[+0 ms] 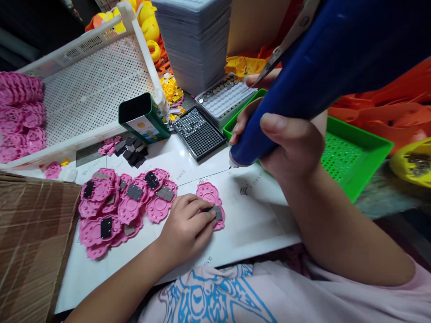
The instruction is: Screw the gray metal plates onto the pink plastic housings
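My left hand (190, 224) rests on the white table sheet, its fingers bent together over the lower end of a pink plastic housing (207, 194). Under the fingertips lies a small grey cover plate (218, 212). My right hand (296, 143) is wrapped round a blue electric screwdriver (303, 80), whose tip points down above the sheet, right of the housing and apart from it. A pair of scissors (281, 49) shows along the screwdriver, near the fingers of that hand; how it is held is hidden. Left of my left hand, several pink housings (133, 204) with black or grey plates lie piled.
A black tray (210, 146) of screws stands behind, beside a dark green tin (148, 119) and loose black plates (133, 151). A white crate (90, 76) is back left, a cardboard box (33, 233) left, a green basket (357, 152) right, a tall tray stack (195, 45) at the back.
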{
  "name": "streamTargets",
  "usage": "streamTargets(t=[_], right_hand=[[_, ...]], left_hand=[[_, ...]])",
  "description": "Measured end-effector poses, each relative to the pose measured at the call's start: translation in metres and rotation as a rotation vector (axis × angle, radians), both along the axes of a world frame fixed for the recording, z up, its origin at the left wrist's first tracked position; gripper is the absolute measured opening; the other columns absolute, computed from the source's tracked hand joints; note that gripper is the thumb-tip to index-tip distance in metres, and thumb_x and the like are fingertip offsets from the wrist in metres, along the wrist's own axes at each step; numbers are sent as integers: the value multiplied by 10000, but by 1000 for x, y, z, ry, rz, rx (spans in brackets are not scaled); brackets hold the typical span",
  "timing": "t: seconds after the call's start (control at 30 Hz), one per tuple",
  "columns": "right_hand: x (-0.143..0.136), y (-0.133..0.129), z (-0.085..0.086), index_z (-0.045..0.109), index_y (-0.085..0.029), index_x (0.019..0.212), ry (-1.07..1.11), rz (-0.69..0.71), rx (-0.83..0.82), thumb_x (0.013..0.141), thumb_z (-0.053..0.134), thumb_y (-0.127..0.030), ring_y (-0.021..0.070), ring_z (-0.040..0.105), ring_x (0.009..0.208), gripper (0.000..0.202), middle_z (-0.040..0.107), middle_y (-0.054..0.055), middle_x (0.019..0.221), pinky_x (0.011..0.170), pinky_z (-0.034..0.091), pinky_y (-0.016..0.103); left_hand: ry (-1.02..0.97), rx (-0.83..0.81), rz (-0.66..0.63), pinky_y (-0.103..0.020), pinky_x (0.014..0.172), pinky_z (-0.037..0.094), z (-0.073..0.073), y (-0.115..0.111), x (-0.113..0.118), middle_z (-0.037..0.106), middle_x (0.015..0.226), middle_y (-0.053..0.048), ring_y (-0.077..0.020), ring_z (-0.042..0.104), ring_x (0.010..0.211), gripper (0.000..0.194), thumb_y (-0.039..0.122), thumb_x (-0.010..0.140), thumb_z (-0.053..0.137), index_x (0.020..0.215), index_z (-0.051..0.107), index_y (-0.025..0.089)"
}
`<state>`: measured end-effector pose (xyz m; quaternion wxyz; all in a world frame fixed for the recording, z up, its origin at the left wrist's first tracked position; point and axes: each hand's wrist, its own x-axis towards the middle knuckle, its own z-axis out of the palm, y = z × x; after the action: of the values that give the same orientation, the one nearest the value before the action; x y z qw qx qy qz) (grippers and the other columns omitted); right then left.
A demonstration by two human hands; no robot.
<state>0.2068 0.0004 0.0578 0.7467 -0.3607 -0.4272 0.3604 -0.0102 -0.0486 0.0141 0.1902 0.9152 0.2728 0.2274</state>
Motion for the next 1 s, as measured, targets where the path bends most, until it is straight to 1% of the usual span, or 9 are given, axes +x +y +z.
streamTargets(t=[0.13,0.27,0.33,0.4,0.53,0.67,0.83,0.93,1.0], right_hand=[[0,-1,2,608,-238,724,6,-4,-46,634,765,-356,113,615,539,216,584,-56,654,457,523,242],[-1,-1,3,634,-260,831,17,4,-55,635,767,-355,119,623,544,256,582,-60,659,454,526,241],[0,-1,2,634,-252,813,28,3,-45,631,770,-337,117,629,558,243,608,-55,706,450,522,238],[0,-1,1,621,-229,724,26,2,-20,637,766,-323,112,625,565,194,623,-43,738,452,515,236],[0,-1,0,571,-212,588,-27,21,0,696,719,-314,108,613,573,210,584,-41,673,501,529,253],[-1,-1,1,563,-214,583,-10,2,-15,659,733,-311,107,608,583,209,619,-36,743,471,517,243],[0,0,1,584,-213,565,30,33,-7,635,735,-253,118,609,581,171,577,-40,624,465,518,243],[0,1,1,594,-220,609,53,39,-18,619,752,-262,115,613,574,164,572,-57,621,461,524,238],[1,2,0,620,-225,668,57,37,-15,617,758,-286,110,619,570,159,599,-65,674,452,530,236]], left_hand=[[-2,-6,11,-395,792,505,-1,0,-1,725,962,-70,-221,602,932,99,152,887,610,919,688,203],[-4,-16,19,-395,788,496,-2,-1,0,720,963,-69,-223,593,935,84,156,890,611,907,681,200],[-6,-22,23,-396,785,491,-2,-1,0,716,960,-69,-227,585,929,72,153,887,615,898,673,194],[-4,-29,27,-395,781,487,-3,-1,1,711,954,-69,-227,579,920,65,150,886,615,889,668,188],[-1,-36,33,-387,777,484,-4,-1,1,704,945,-68,-219,570,908,64,167,892,609,878,668,190],[-2,-43,37,-389,779,476,-4,-1,2,698,939,-67,-219,566,905,64,164,890,610,868,665,189],[1,-38,44,-388,775,469,-4,-2,3,696,935,-67,-218,564,899,65,148,874,618,840,662,182],[-1,-42,56,-389,782,466,-4,-3,4,695,936,-65,-214,557,897,79,143,874,611,826,661,180],[-4,-50,63,-388,778,464,-3,-3,5,693,932,-65,-213,551,890,80,142,871,611,817,659,176]])
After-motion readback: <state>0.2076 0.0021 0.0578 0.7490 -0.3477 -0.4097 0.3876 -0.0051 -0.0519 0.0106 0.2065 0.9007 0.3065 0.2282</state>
